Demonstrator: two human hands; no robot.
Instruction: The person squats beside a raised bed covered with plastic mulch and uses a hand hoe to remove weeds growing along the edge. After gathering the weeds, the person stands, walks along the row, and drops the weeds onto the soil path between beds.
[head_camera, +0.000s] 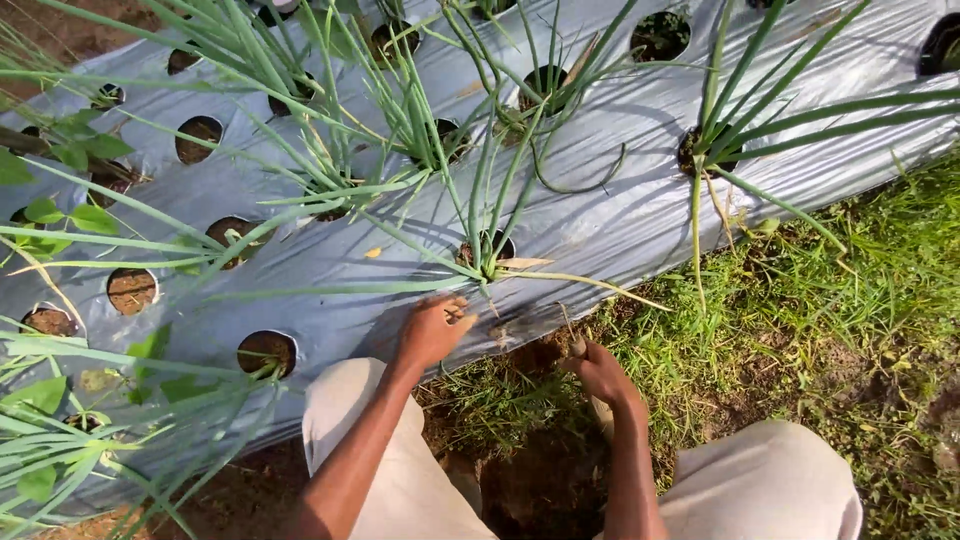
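Two hands are down at the edge of the silver plastic sheet (620, 220). My left hand (432, 330) rests on the sheet just below an onion plant (487, 225), fingers curled loosely, grasping nothing I can make out. My right hand (600, 372) hangs over bare soil (540, 480); whether its fingers pinch anything I cannot tell. The plant has long, thin green leaves rising from one round hole (488, 250). I count four plantless holes along the left side, and grass (820, 310) grows at right.

Left hand (432, 330) on the plastic sheet (620, 215), onion plant (487, 250) in its hole just beyond, right hand (600, 372) off the sheet's edge, grass (800, 330) to its right
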